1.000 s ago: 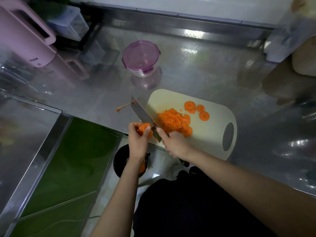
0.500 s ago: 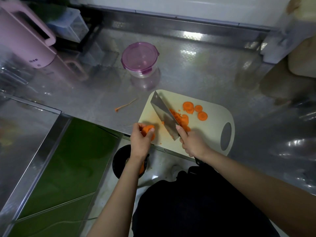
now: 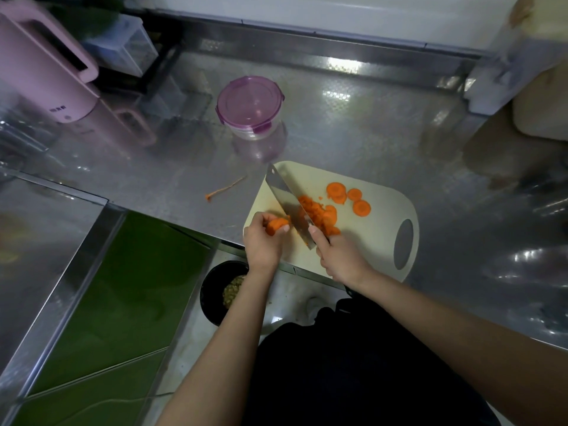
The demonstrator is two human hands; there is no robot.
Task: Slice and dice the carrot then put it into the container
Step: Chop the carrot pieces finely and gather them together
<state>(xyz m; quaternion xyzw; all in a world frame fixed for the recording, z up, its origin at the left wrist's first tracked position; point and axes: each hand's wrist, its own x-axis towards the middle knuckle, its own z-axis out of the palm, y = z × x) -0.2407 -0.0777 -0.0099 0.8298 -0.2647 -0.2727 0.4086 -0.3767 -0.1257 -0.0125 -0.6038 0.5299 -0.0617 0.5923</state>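
Observation:
A cream cutting board [image 3: 378,241] lies at the steel counter's front edge. My left hand [image 3: 263,241] grips a carrot stub [image 3: 276,225] at the board's left corner. My right hand [image 3: 339,256] holds the knife [image 3: 289,207] by its handle, forefinger along the blade. The wide blade stands on edge between the stub and a pile of cut carrot [image 3: 319,215]. Three round carrot slices [image 3: 347,196] lie further back on the board. A clear round container [image 3: 249,106] with a purple clip lid, closed, stands behind the board.
A carrot tail scrap [image 3: 226,189] lies on the counter left of the board. A pink kettle [image 3: 46,72] stands at the far left. A black bin [image 3: 221,290] with scraps sits on the floor below the counter edge. White boxes stand at the far right.
The knife moved from off the board's left corner onto the board, beside the cut carrot. My left hand moved with the stub onto the board's corner.

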